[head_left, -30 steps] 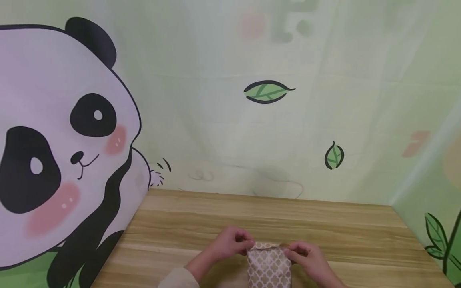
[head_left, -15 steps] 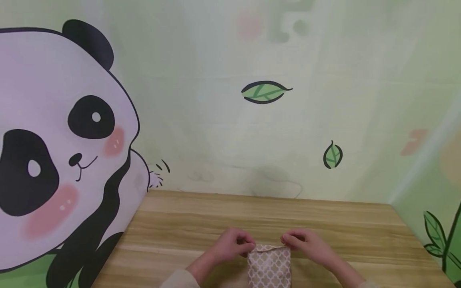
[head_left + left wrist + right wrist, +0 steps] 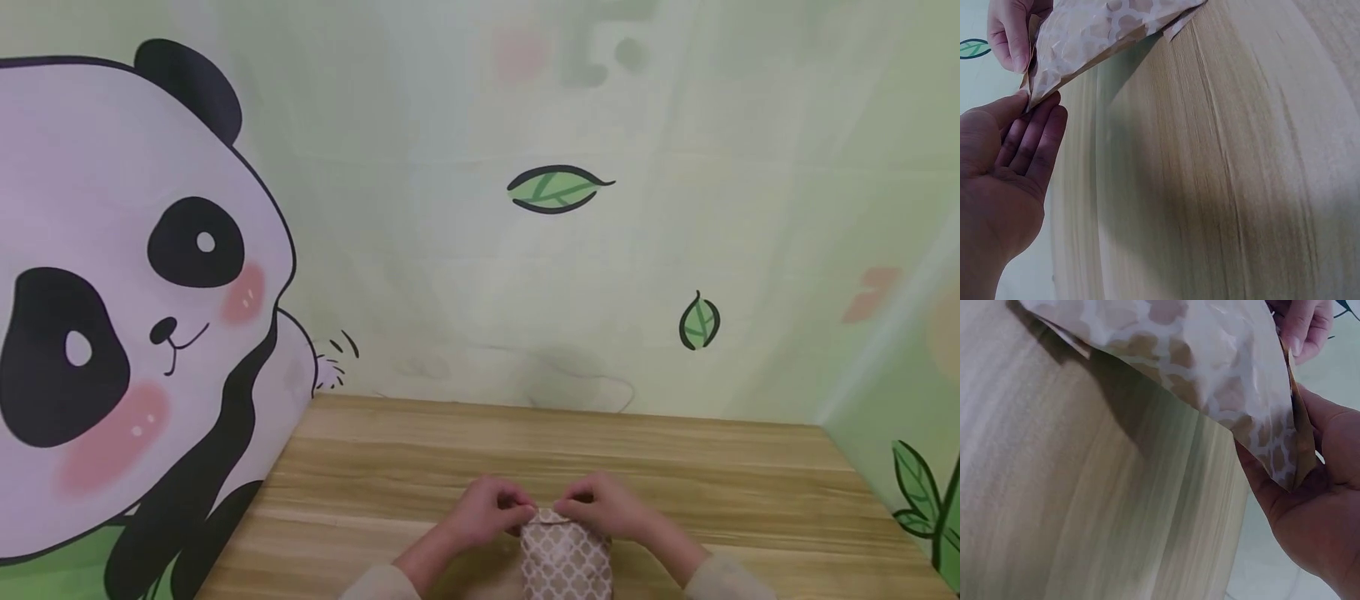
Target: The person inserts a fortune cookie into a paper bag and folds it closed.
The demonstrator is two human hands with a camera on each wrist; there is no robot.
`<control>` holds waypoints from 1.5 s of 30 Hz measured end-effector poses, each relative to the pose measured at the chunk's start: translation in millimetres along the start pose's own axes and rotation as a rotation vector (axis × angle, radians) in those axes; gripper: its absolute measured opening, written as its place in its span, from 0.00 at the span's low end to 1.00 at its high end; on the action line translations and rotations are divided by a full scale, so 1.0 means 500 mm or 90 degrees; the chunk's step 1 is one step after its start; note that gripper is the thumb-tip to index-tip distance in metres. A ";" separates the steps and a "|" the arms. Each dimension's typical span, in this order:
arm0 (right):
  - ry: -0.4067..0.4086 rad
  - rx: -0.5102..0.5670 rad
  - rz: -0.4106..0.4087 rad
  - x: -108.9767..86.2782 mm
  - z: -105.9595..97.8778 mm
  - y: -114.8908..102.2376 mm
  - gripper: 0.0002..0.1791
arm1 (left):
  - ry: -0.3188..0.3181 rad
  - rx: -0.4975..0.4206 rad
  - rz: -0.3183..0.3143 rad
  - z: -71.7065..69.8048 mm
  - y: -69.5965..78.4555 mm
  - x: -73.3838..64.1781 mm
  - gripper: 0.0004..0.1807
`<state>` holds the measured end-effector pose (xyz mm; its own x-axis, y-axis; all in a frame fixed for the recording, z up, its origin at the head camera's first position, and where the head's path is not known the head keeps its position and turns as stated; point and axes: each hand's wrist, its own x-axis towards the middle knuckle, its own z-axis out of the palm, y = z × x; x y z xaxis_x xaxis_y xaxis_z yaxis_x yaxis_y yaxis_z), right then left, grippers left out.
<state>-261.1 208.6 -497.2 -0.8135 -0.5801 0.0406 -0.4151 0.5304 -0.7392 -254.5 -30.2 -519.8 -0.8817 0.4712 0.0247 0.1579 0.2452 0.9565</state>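
A paper bag (image 3: 566, 560) in tan with a white lattice pattern is at the bottom middle of the head view, its top edge folded over. My left hand (image 3: 483, 510) pinches the left corner of that fold between thumb and fingers. From the other side, my right hand (image 3: 611, 506) holds the fold, thumb on top near its middle. The left wrist view shows the bag's corner (image 3: 1038, 87) between the left thumb and fingers. In the right wrist view the plain brown inside of the flap (image 3: 1302, 434) shows along the right palm. The bag's lower end is out of the head view.
The wooden table (image 3: 420, 450) extends behind and to both sides of the hands. Behind it hangs a pale green backdrop (image 3: 420, 250) printed with leaves and a large panda (image 3: 112, 200) on the left.
My right hand let go of the bag's right top corner region, then slid left along the fold toward the left hand. The left hand keeps its pinch on the left corner.
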 end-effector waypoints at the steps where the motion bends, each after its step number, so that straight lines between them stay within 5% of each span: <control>1: 0.007 0.002 0.006 0.000 0.003 -0.001 0.09 | 0.003 -0.004 -0.006 0.000 0.001 -0.001 0.03; 8: 0.025 0.043 0.033 -0.002 0.022 -0.008 0.07 | 0.021 -0.025 -0.014 0.003 0.003 -0.003 0.03; 18: 0.057 0.071 -0.003 -0.022 0.019 0.009 0.10 | 0.036 -0.018 0.010 0.006 -0.001 0.000 0.03; 32: 0.050 0.122 0.022 -0.048 0.016 0.022 0.07 | 0.048 0.017 0.001 0.002 -0.005 -0.002 0.03; 45: 0.022 0.163 0.029 -0.077 0.000 0.035 0.07 | 0.047 0.072 0.032 0.000 -0.007 -0.004 0.03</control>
<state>-237.2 240.3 -511.8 -0.8445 -0.5351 0.0229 -0.2647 0.3798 -0.8864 -253.5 -32.1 -523.1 -0.9009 0.4228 0.0976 0.2484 0.3181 0.9149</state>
